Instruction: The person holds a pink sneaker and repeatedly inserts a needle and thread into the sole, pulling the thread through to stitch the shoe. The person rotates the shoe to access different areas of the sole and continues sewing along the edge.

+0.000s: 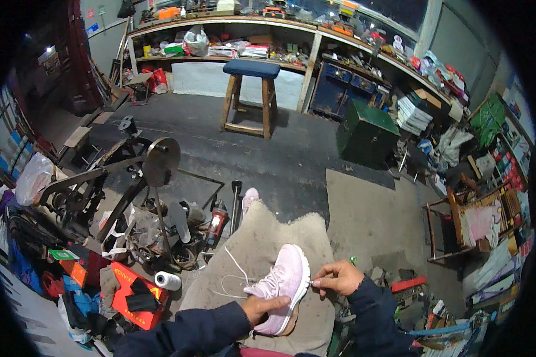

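Note:
A pale pink sneaker (287,268) with a white sole lies tilted over the beige cloth (220,297) on my lap, its toe pointing away from me. My left hand (266,308) grips it near the heel, thumb across its side. At the right edge of the sole, my right hand (340,278) is closed in a pinch; a small dark thing seems to show at the fingertips, too small to name. A thin white strand (235,263) trails loosely from the shoe's left side. Another pink shoe (250,197) pokes out beyond the cloth's far edge.
An iron hand-cranked machine (101,172) with a round wheel stands at left. Near it are a red-and-black power tool (216,226), a white thread spool (168,281) and an orange-red box (138,294). Farther off are a blue-topped stool (251,69), a green chest (368,134) and cluttered shelves (220,58).

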Demonstrator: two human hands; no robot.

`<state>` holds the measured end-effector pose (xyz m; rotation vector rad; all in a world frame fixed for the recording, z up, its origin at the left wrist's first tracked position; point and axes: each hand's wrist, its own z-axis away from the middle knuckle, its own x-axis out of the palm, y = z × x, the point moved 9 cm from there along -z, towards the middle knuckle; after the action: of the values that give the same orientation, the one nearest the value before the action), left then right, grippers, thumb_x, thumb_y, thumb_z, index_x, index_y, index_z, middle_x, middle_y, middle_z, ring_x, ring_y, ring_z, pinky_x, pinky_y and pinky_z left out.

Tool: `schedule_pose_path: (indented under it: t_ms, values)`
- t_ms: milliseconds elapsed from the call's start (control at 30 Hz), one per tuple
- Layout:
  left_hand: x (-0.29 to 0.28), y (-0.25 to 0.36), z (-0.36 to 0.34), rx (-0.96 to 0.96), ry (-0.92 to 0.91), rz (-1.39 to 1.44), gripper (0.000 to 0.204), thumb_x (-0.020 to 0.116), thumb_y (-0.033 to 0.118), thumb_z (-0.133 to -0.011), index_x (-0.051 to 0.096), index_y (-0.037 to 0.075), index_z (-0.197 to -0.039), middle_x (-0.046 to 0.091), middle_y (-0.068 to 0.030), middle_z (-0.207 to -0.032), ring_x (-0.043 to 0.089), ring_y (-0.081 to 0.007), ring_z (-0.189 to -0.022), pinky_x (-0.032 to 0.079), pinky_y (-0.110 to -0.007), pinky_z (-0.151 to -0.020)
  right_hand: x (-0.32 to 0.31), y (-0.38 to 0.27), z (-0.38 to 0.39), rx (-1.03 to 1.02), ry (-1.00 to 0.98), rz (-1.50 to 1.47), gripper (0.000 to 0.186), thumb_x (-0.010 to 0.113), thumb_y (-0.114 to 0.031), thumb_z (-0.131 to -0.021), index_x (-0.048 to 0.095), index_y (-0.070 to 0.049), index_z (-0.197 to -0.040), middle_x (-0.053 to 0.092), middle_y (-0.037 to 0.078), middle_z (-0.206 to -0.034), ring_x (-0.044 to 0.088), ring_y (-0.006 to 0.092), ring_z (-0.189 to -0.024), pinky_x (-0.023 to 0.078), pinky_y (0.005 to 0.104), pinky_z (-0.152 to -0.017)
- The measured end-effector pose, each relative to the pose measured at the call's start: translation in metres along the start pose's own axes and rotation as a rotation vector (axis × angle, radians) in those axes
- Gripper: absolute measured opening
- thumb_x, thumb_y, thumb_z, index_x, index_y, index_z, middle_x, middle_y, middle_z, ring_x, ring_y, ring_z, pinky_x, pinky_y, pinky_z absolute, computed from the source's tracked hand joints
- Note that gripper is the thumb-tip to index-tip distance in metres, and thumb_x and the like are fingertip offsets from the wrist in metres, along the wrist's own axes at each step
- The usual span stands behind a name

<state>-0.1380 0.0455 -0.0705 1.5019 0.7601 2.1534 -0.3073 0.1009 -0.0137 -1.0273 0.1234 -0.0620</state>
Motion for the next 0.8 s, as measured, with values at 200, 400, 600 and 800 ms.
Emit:
schedule_pose_path:
  t_ms: [200, 400, 600, 800]
  values:
    - [-0.018, -0.028, -0.006, -0.242, -0.02, -0.084, 0.052, 0.07, 0.032, -0.092, 0.06, -0.002, -0.13, 0.064, -0.0077, -0.126, 0.057, -0.0152, -0.116, 0.04, -0.028, -0.105, 0.001, -0.019, -0.017, 0.073, -0.125, 0.205, 0.021, 0.072, -0.018, -0.092, 0.071, 0.003, -0.096, 0.07, 0.005, -0.082, 0.063, 0.012, -0.069, 0.051, 0.0297, -0.068]
    - [-0.01, -0.017, -0.007, -0.339, -0.014, -0.016, 0.053, 0.075, 0.019, -0.088, 0.054, 0.004, -0.135, 0.066, -0.0059, -0.12, 0.063, -0.0179, -0.108, 0.048, -0.031, -0.096, 0.0, -0.018, -0.026, 0.061, -0.103, 0.246, 0.021, 0.074, -0.018, -0.09, 0.072, 0.003, -0.094, 0.07, 0.005, -0.079, 0.062, 0.0113, -0.066, 0.05, 0.0287, -0.065]
    - [0.003, 0.002, -0.007, -0.216, -0.111, -0.008, 0.055, 0.073, 0.023, -0.09, 0.053, 0.002, -0.136, 0.064, -0.0064, -0.124, 0.061, -0.0166, -0.11, 0.047, -0.03, -0.098, 0.003, 0.009, -0.011, 0.038, 0.158, 0.015, 0.02, 0.075, -0.017, -0.09, 0.071, 0.003, -0.091, 0.069, 0.005, -0.078, 0.061, 0.0103, -0.064, 0.049, 0.0259, -0.06]
    - [0.0, 0.003, 0.013, -0.183, -0.1, -0.442, 0.069, 0.073, 0.036, -0.09, 0.048, -0.007, -0.139, 0.061, -0.0124, -0.13, 0.056, -0.0197, -0.119, 0.041, -0.032, -0.105, 0.018, -0.018, 0.02, -0.214, 0.385, 0.504, 0.025, 0.074, -0.025, -0.089, 0.07, -0.002, -0.098, 0.072, 0.014, -0.08, 0.067, 0.0233, -0.065, 0.051, 0.0332, -0.063]
